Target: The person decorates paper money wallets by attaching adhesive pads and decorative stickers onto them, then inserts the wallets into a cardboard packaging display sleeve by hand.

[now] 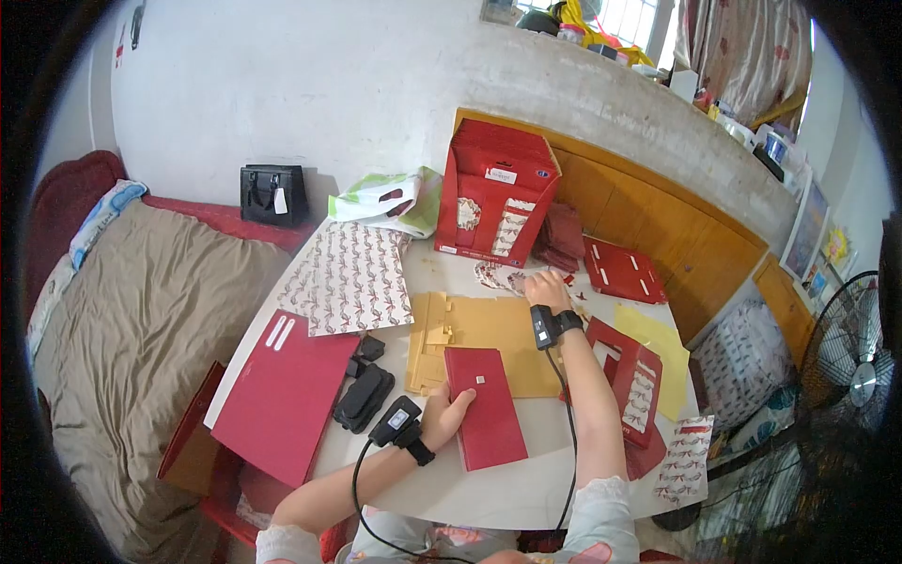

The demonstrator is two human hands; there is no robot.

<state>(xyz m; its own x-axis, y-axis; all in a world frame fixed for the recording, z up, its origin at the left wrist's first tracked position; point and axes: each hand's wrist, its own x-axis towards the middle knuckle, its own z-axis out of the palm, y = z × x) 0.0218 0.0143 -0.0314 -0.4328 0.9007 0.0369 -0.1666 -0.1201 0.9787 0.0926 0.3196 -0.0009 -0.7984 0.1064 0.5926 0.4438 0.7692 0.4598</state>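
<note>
So from my end, my left grip (442,418) has the flat red box (496,423) by its left edge, thumb over the top face and fingers out of sight under it. The box sits just to the right of that grip, long axis running away from me with the far end leaning a bit left, and its far end overlaps the yellow cardboard (503,324). Left is clearly the nearer hand. My right grip (548,291) is way out past the box's far end and off to its right, fingers bent down by the small printed pieces (498,275) lying on the desk (427,489) just left of it. Can't tell if it's pinching one or just touching down. Tall red box (493,197) stands beyond that grip, fwiw.
</note>
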